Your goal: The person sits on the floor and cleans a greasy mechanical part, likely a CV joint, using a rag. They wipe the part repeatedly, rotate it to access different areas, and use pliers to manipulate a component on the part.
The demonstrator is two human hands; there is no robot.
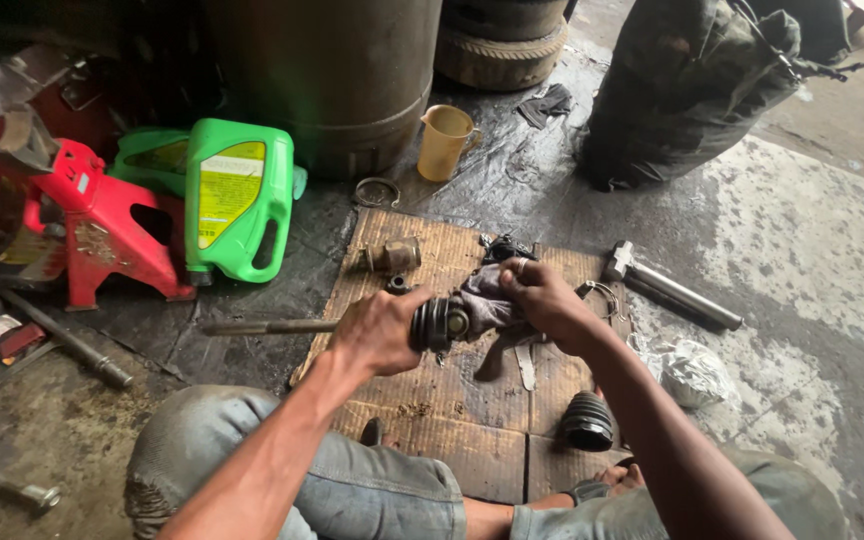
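Observation:
My left hand (pixel 377 330) grips a metal drive shaft (pixel 262 326) just behind its black ribbed rubber boot (pixel 435 325). The shaft sticks out to the left over a sheet of cardboard (pixel 452 400). My right hand (pixel 544 297) presses a dirty grey rag (pixel 487 305) against the shaft's joint end. A second ribbed rubber boot (pixel 588 421) lies on the cardboard near my right knee. A metal joint housing (pixel 392 256) rests at the cardboard's far edge.
A green oil jug (pixel 239 200) and a red jack stand (pixel 102 225) stand to the left. A yellow measuring jug (pixel 445 142) sits by a large drum (pixel 332 80). A hammer (pixel 667 285) lies right, crumpled plastic (pixel 690 370) near it. Tools (pixel 52 340) lie on the left floor.

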